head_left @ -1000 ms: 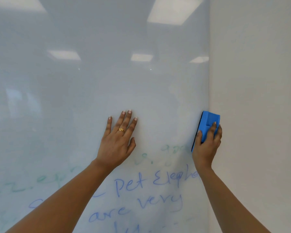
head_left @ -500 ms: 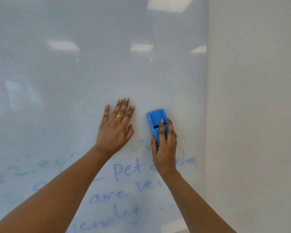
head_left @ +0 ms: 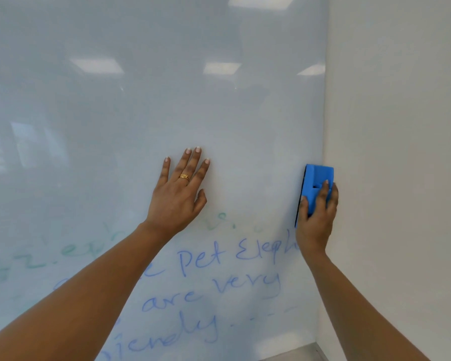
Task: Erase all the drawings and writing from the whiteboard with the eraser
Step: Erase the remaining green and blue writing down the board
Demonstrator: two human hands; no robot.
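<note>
The glossy whiteboard (head_left: 146, 100) fills the left and middle of the view. Its upper part is wiped clean. Blue handwriting (head_left: 206, 259) runs across its lower part, with faint green writing (head_left: 71, 250) to the left and smudged green marks (head_left: 220, 221) above. My right hand (head_left: 317, 217) grips a blue eraser (head_left: 317, 179) and holds it against the board's right edge. My left hand (head_left: 179, 196), wearing a gold ring, rests flat on the board with fingers spread.
A plain white wall (head_left: 396, 152) meets the whiteboard's right edge at a corner. A strip of grey floor or ledge (head_left: 297, 353) shows below the board at the bottom right.
My right hand swept the eraser left to beside my left hand, then back right to the board's edge. The green marks between the hands are fainter. My left hand stayed put.
</note>
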